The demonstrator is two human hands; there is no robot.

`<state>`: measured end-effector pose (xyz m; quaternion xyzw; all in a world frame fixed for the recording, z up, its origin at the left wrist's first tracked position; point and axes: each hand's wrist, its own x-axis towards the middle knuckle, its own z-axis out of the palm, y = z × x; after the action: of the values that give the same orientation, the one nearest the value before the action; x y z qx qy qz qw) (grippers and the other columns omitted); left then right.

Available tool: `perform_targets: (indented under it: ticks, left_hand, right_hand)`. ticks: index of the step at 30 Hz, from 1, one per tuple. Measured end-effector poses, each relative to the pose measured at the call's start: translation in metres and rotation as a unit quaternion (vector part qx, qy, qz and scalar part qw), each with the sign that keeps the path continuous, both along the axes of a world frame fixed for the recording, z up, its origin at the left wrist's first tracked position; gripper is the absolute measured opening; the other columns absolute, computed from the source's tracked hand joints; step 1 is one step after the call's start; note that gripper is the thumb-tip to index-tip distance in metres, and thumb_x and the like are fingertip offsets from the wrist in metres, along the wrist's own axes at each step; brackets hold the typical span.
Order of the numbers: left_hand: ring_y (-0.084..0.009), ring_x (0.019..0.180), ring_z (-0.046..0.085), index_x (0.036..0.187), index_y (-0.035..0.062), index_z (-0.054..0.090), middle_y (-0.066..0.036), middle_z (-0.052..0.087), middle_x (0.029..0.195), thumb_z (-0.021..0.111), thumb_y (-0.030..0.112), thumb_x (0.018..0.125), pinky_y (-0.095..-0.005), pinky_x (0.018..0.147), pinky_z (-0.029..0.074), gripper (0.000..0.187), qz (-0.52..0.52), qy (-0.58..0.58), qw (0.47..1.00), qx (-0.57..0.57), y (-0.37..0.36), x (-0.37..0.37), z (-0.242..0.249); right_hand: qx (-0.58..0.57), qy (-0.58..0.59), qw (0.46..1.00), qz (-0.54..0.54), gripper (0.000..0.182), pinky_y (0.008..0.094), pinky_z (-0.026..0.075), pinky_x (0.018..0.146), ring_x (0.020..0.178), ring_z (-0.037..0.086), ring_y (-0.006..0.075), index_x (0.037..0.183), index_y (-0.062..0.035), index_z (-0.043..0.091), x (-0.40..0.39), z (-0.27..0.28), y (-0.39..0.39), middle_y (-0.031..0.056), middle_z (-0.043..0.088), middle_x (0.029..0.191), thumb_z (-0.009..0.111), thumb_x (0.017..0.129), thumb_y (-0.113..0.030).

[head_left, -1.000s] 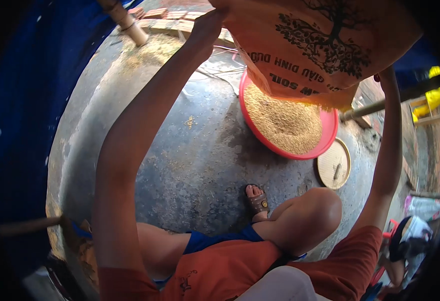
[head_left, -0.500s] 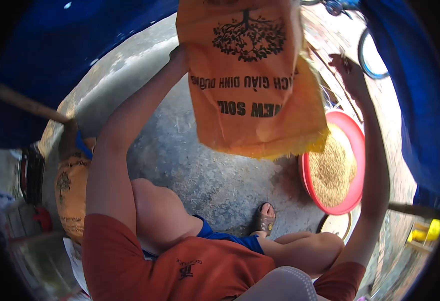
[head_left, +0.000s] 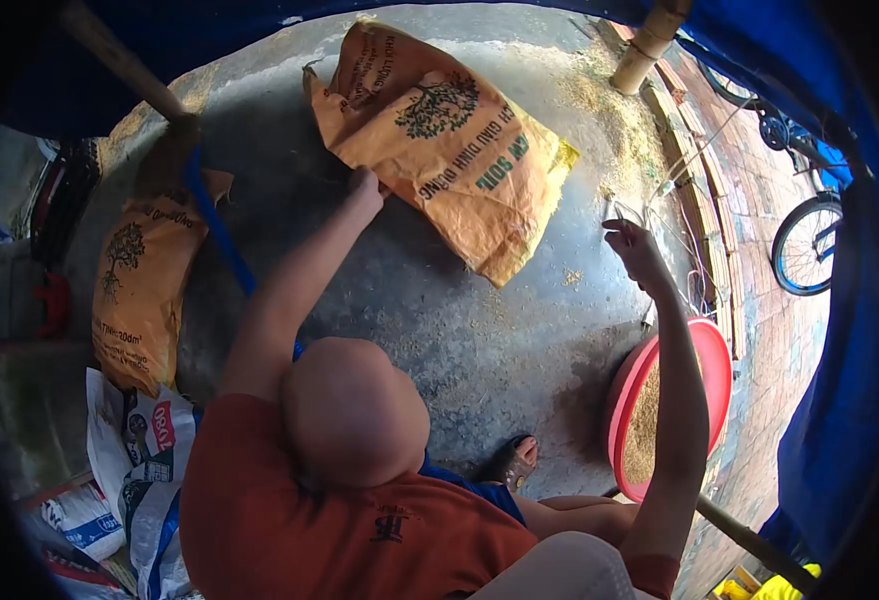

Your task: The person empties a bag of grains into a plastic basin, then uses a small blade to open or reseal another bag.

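An orange woven sack (head_left: 449,150) with a black tree print lies flat and empty on the concrete floor at the top middle. My left hand (head_left: 365,186) rests on its near left edge, fingers closed on the fabric. My right hand (head_left: 631,245) hangs in the air to the right of the sack, fingers loosely apart and holding nothing. A red plastic basin (head_left: 627,385) filled with yellow-brown grain stands on the floor at the right, below my right arm. My knee and sandalled foot (head_left: 515,462) are in the lower middle.
A second, full orange sack (head_left: 139,290) leans at the left beside white printed bags (head_left: 139,470). A bamboo pole (head_left: 644,45) stands at the top right by a brick edge. A bicycle (head_left: 804,235) is parked at the far right. Blue tarp surrounds the floor.
The orange sack went from held upside down over the basin to lying on the floor to the left. My right hand has let go of it. The view swung left.
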<state>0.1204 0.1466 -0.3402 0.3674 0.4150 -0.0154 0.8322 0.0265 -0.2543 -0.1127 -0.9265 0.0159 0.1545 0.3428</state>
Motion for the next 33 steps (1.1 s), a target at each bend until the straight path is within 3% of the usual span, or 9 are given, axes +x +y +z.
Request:
perform_targets:
  ticks: [4,8,13,15,17,21,26,28,33]
  left_hand:
    - [-0.0273,0.1,0.05,0.114,0.0089,0.043,-0.01,0.051,0.11,0.044,0.03,0.085,-0.05,0.085,0.039,0.036,-0.154,-0.028,0.985,-0.073,-0.031,-0.028,0.032]
    - [-0.0291,0.098,0.052,0.115,0.0054,0.041,-0.013,0.05,0.111,0.044,0.018,0.086,-0.0461,0.084,0.042,0.032,-0.067,-0.067,0.984,-0.151,-0.044,-0.022,0.042]
    - [-0.0273,0.099,0.051,0.118,0.005,0.038,-0.014,0.047,0.115,0.061,0.027,0.076,-0.0425,0.087,0.039,0.052,-0.196,-0.082,0.973,-0.092,-0.023,-0.028,0.056]
    - [-0.0292,0.104,0.047,0.123,0.0025,0.031,-0.017,0.041,0.12,0.067,0.03,0.071,-0.0406,0.09,0.036,0.069,-0.297,-0.194,0.89,0.288,-0.002,-0.04,0.047]
    - [-0.0315,0.109,0.041,0.127,0.0013,0.025,-0.02,0.037,0.123,0.069,0.029,0.067,-0.0402,0.091,0.034,0.079,-0.162,-0.194,0.775,0.579,0.031,-0.081,0.104]
    - [-0.0331,0.118,0.032,0.129,0.0032,0.021,-0.025,0.035,0.122,0.071,0.024,0.063,-0.0448,0.095,0.028,0.086,-0.091,0.154,0.557,0.811,0.136,-0.138,0.088]
    - [-0.0297,0.1,0.05,0.125,0.0006,0.025,-0.025,0.046,0.11,0.069,0.021,0.066,-0.0415,0.081,0.041,0.076,-0.076,0.248,0.682,0.684,0.2,-0.206,0.037]
    - [-0.0297,0.081,0.059,0.116,-0.001,0.036,-0.021,0.055,0.094,0.066,0.018,0.069,-0.0368,0.067,0.047,0.059,-0.082,0.179,0.875,0.441,0.197,-0.215,0.036]
    - [-0.0238,0.063,0.06,0.105,-0.0023,0.044,-0.014,0.056,0.075,0.062,0.016,0.072,-0.0338,0.052,0.047,0.042,-0.063,0.153,0.801,0.575,0.181,-0.196,0.028]
  right_hand:
    - [0.012,0.076,0.997,-0.003,0.025,0.024,0.032,0.041,0.043,0.039,0.0067,0.101,-0.005,0.056,0.009,-0.024,0.038,-0.0024,0.045,0.056,0.052,0.08,-0.019]
    - [0.038,0.106,0.993,0.032,0.027,0.0221,0.028,0.034,0.036,0.033,0.0051,0.104,-0.003,0.054,0.017,-0.057,0.077,-0.0034,0.041,0.051,0.049,0.082,-0.018]
    - [0.067,0.134,0.987,0.066,0.026,0.0225,0.02,0.027,0.029,0.028,0.0044,0.107,-0.0061,0.052,0.025,-0.069,0.122,-0.0038,0.039,0.046,0.048,0.084,-0.018]
    - [0.086,0.16,0.981,0.073,0.027,0.0225,0.019,0.027,0.03,0.027,0.0043,0.109,-0.0061,0.051,0.029,-0.065,0.136,-0.0033,0.041,0.048,0.047,0.084,-0.018]
    - [0.093,0.168,0.978,0.077,0.027,0.0224,0.02,0.027,0.03,0.028,0.0042,0.109,-0.006,0.051,0.033,-0.067,0.147,-0.0021,0.045,0.052,0.047,0.084,-0.017]
    - [0.11,0.178,0.973,0.095,0.027,0.0216,0.024,0.026,0.032,0.032,0.0042,0.109,-0.0056,0.051,0.039,-0.091,0.16,0.0024,0.058,0.074,0.047,0.084,-0.017]
    - [0.096,0.18,0.971,0.128,0.024,0.02,0.025,0.026,0.033,0.033,0.003,0.105,-0.0063,0.054,0.03,-0.085,0.184,0.0029,0.059,0.079,0.047,0.086,-0.021]
    - [0.102,0.156,0.972,0.143,0.023,0.0233,0.022,0.028,0.032,0.03,0.0043,0.096,-0.0079,0.058,0.026,-0.088,0.186,-0.0031,0.044,0.052,0.045,0.087,-0.024]
    - [0.096,0.179,0.969,0.139,0.024,0.0229,0.023,0.028,0.031,0.03,0.0049,0.097,-0.0087,0.058,0.018,-0.075,0.183,-0.0026,0.047,0.054,0.047,0.085,-0.027]
